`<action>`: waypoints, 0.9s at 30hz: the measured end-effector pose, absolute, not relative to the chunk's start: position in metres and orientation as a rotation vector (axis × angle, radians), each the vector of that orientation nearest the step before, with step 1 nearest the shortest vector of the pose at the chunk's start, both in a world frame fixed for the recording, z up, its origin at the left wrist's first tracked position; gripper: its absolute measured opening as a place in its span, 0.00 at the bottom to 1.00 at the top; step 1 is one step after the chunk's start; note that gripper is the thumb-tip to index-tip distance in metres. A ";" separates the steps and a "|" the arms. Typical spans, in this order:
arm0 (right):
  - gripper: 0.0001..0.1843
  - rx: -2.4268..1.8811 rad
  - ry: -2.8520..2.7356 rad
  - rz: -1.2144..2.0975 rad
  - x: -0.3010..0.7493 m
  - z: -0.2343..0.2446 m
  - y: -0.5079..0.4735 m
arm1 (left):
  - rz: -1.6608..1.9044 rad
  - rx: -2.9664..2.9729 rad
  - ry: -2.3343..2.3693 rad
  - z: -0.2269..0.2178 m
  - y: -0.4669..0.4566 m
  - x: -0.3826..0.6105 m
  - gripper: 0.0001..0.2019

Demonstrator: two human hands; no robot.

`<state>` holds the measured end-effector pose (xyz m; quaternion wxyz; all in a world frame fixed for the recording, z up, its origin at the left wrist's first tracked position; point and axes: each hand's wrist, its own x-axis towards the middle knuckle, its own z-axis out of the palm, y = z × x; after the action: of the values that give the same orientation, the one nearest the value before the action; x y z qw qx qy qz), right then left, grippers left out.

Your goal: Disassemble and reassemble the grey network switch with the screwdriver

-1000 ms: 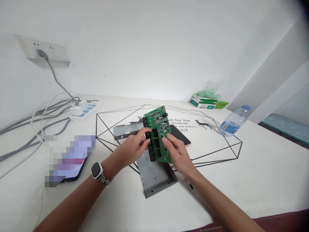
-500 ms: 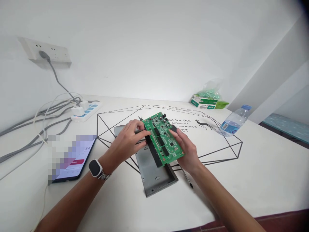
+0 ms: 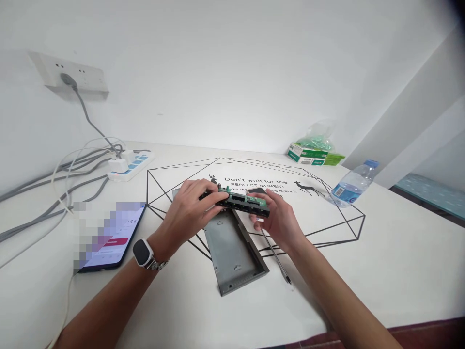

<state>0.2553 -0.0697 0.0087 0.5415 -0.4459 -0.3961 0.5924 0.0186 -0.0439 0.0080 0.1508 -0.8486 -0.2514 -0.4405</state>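
A green circuit board point(image 3: 244, 202) is held edge-on above the desk, with its dark connector row facing me. My left hand point(image 3: 189, 213) grips its left end. My right hand point(image 3: 278, 220) holds the right end, with the fingers curled around it. Below the board lies an open grey metal enclosure tray point(image 3: 232, 254), apart from both hands. A slim black-tipped tool point(image 3: 278, 259) lies beneath my right wrist, and its upper end is hidden by the hand. A grey metal piece point(image 3: 176, 193) shows behind my left hand, mostly hidden.
A phone point(image 3: 112, 247) with a pixelated patch lies left of my left arm. Grey cables run to a white power strip point(image 3: 130, 167) at the back left. A water bottle point(image 3: 351, 186) lies at the right, and a green-and-white box point(image 3: 307, 153) stands at the back.
The board has turned from lying face-up to edge-on and has risen slightly, with its face no longer visible. Both hands have rotated with it. The tray has stayed in place.
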 end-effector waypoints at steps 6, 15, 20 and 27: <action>0.22 -1.117 -1.389 0.587 0.247 0.004 -0.087 | -1.193 -2.426 -0.857 0.007 -0.043 0.020 0.09; 0.19 -1.045 -1.565 0.797 0.240 -0.007 -0.089 | -1.164 -2.422 -0.844 0.004 -0.043 0.023 0.09; 0.16 -0.938 -1.490 0.868 0.244 -0.007 -0.085 | -1.211 -2.497 -0.840 0.009 -0.038 0.013 0.08; 0.18 -0.946 -1.456 0.921 0.250 -0.002 -0.080 | -1.417 -2.609 -0.728 0.013 -0.029 -0.004 0.06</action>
<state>0.2502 -0.0802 -0.0019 0.5547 -0.4004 -0.6165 0.3897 -0.0040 -0.0286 0.0131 0.0423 -0.8528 -0.2378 -0.4631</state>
